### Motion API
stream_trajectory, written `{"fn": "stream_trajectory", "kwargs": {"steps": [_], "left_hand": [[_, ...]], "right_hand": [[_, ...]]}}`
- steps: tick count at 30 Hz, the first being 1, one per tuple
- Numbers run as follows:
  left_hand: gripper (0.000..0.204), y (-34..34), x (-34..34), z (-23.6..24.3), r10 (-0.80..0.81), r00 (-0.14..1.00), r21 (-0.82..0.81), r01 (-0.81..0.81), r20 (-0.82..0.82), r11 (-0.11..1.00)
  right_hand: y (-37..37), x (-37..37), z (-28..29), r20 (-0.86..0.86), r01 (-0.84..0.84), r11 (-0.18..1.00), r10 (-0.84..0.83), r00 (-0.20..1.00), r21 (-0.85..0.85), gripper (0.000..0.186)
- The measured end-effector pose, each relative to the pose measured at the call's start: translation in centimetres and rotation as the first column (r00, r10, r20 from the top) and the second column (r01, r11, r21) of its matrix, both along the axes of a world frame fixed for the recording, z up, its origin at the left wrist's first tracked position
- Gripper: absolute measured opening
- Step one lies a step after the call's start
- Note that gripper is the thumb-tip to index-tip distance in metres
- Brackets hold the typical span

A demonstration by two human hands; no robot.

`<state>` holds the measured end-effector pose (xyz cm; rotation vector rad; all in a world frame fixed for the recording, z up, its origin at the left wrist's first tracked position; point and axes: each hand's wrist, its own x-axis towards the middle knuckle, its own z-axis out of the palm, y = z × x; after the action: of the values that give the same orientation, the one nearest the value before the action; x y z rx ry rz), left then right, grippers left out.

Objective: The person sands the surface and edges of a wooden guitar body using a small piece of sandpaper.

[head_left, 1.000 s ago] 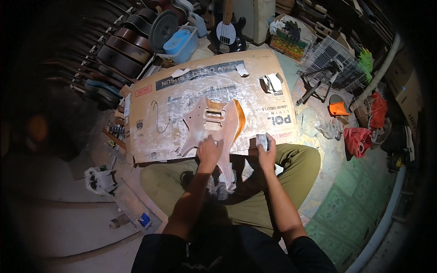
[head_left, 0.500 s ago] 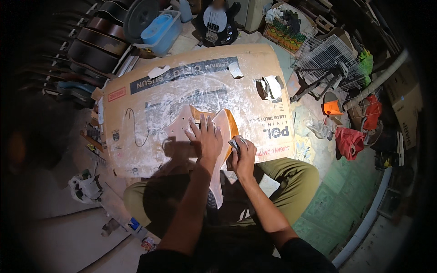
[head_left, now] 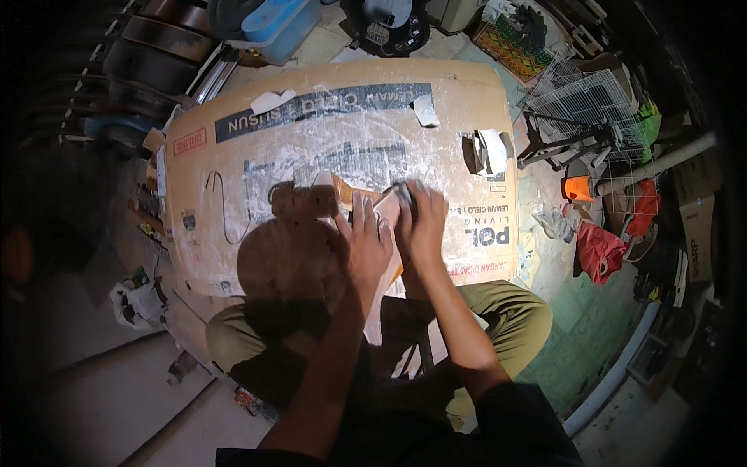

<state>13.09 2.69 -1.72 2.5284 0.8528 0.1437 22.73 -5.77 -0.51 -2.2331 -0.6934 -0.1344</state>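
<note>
A wooden electric guitar body [head_left: 377,315], pale and dusty on its face with orange-brown edges, lies across my lap and the near side of the cardboard. My left hand [head_left: 366,247] rests flat on its face, fingers spread, pressing it down. On the body's right side, my right hand [head_left: 424,226] is closed round a dark grey sanding block [head_left: 402,191], held against the far right tip of the edge. The fingers hide part of the block. My hands and arms cover much of the body, and shadow darkens its left part.
Under the work is a dusty flattened cardboard box [head_left: 459,93] with torn paper scraps [head_left: 490,152] and a bent wire hook [head_left: 226,210]. A black guitar [head_left: 385,31] and a blue tub [head_left: 292,35] stand beyond. A wire rack [head_left: 583,105] and red cloth [head_left: 599,251] lie right.
My right hand has slid the sanding block away from me along the body's right edge, from the waist to the far tip. A head shadow now covers the body's left side. My left hand stays on the face.
</note>
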Motion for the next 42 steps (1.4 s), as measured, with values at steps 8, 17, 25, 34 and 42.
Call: {"fn": "stream_trajectory", "kwargs": {"steps": [8, 17, 25, 34, 42], "left_hand": [[0.059, 0.4, -0.3, 0.2, 0.032, 0.997, -0.020, -0.033, -0.066, 0.999], [0.060, 0.3, -0.6, -0.3, 0.018, 0.988, 0.119, 0.001, -0.154, 0.993], [0.061, 0.1, -0.5, 0.1, 0.002, 0.985, 0.136, 0.022, -0.175, 0.990], [0.060, -0.1, -0.2, 0.2, 0.013, 0.988, 0.080, -0.001, -0.152, 0.997], [0.059, -0.1, -0.2, 0.2, 0.020, 0.993, 0.115, -0.007, -0.114, 0.993]], "right_hand": [[-4.5, -5.4, -0.5, -0.115, -0.049, 0.998, 0.054, 0.992, 0.047, 0.040], [-5.8, -6.2, -0.5, -0.144, -0.060, 0.996, 0.068, 0.987, 0.065, 0.041], [-2.0, -1.1, -0.6, -0.096, -0.041, 0.999, 0.039, 0.995, -0.015, 0.040], [1.3, 1.9, 0.8, -0.116, 0.012, 1.000, -0.015, 0.993, -0.027, 0.037], [-0.9, -0.2, -0.1, -0.033, -0.012, 1.000, 0.013, 0.999, 0.020, 0.039]]}}
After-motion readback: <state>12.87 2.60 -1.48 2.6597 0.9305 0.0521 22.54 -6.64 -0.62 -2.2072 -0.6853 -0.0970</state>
